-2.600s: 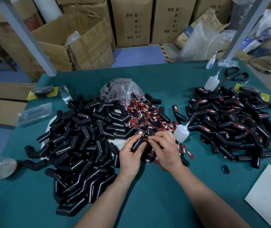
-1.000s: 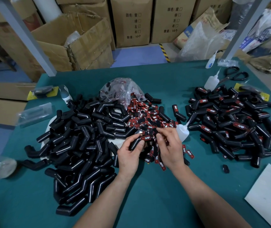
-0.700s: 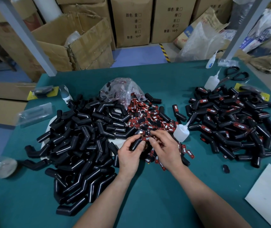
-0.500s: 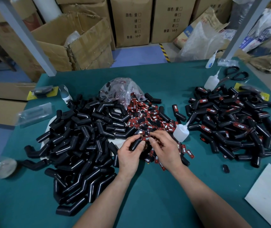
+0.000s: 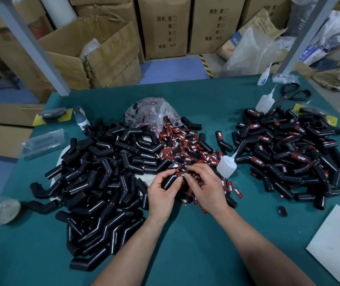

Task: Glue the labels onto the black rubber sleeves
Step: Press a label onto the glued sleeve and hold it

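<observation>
Just below the middle of the frame, the two hands meet over the green worktop (image 5: pixel 185 248). The left hand (image 5: pixel 161 191) curls its fingers and thumb round one black sleeve (image 5: pixel 170 180) and holds it a little above the heap. The right hand (image 5: pixel 206 187) pinches a red label (image 5: pixel 181 174) with white letters against the upper end of that sleeve, its thumb and fingertips on the label. The hands touch each other at the fingertips.

Left of the hands a large heap of plain sleeves (image 5: pixel 103 178), all bent and black, fills the middle left of the frame. Above the hands lies a spread of loose labels (image 5: pixel 187 149), red and black, spilling from a clear plastic bag (image 5: pixel 150 112) at the upper middle. At the right of the frame lies a second heap, the labelled sleeves (image 5: pixel 293 153), many showing red labels.

A white squeeze bottle (image 5: pixel 226 166) with a thin nozzle stands just right of the right hand, between the loose labels and the right-hand heap. A second bottle (image 5: pixel 265 103) stands at the top edge of that heap, with black-handled scissors (image 5: pixel 293 93) beside it in the upper right. A white sheet (image 5: pixel 338 244) with red marks lies at the lower right corner. Cardboard boxes (image 5: pixel 165 27) stand on the floor beyond the worktop, across the top of the frame.
</observation>
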A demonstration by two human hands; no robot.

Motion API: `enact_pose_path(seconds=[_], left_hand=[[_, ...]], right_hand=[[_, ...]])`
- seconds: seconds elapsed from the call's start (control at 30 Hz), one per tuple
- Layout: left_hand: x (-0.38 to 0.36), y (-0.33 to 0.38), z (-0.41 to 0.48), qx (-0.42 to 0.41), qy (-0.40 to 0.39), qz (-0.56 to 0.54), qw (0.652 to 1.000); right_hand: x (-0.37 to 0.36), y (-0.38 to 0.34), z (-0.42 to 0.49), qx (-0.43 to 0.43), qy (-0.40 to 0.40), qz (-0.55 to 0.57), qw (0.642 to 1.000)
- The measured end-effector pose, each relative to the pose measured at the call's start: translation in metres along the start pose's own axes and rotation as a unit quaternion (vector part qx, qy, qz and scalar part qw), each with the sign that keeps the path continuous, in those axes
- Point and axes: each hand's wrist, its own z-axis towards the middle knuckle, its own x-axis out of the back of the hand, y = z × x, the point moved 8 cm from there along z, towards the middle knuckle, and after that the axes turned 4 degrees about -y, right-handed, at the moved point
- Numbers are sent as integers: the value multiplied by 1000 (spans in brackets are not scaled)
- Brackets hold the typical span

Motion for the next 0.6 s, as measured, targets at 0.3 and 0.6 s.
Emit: enact_pose_path(seconds=[0.3, 0.6], left_hand=[[2, 1, -1, 4, 8, -6, 1000], [2, 3, 0, -14, 3, 7, 1000]], right_hand=[[-2, 4, -2, -34, -15, 58, 998], [-2, 0, -1, 8, 0, 33, 999]])
